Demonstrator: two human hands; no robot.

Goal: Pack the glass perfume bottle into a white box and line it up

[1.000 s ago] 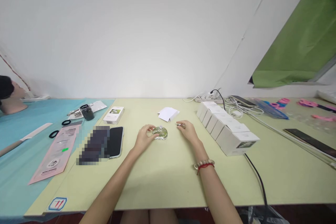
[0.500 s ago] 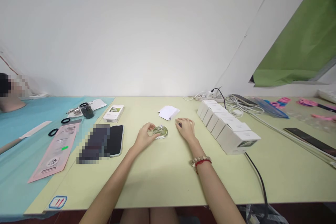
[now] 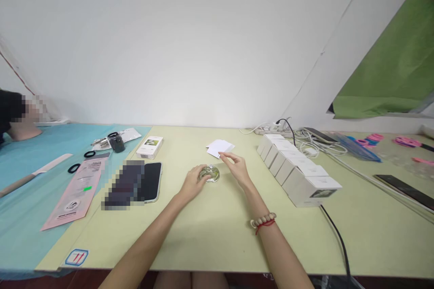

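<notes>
A small round green-tinted glass bottle (image 3: 210, 173) stands on the pale yellow-green table (image 3: 210, 230), near its middle. My left hand (image 3: 193, 183) curls round the bottle's left side and grips it. My right hand (image 3: 236, 168) hovers just right of and above the bottle, thumb and forefinger pinched together; whether anything small is between them is too tiny to see. A beaded bracelet with a red cord (image 3: 263, 222) sits on my right wrist. White paper cards (image 3: 219, 147) lie just beyond the hands.
A row of white boxes (image 3: 298, 174) runs along the right, with cables and a power strip (image 3: 271, 129) behind. Two phones (image 3: 135, 183) and a small white box (image 3: 149, 146) lie left. A person's arm (image 3: 20, 131) rests at far left on blue cloth.
My right hand has moved left from the table toward the bottle and lifted, its fingers now pinched above the bottle's top. My left hand stays on the bottle.
</notes>
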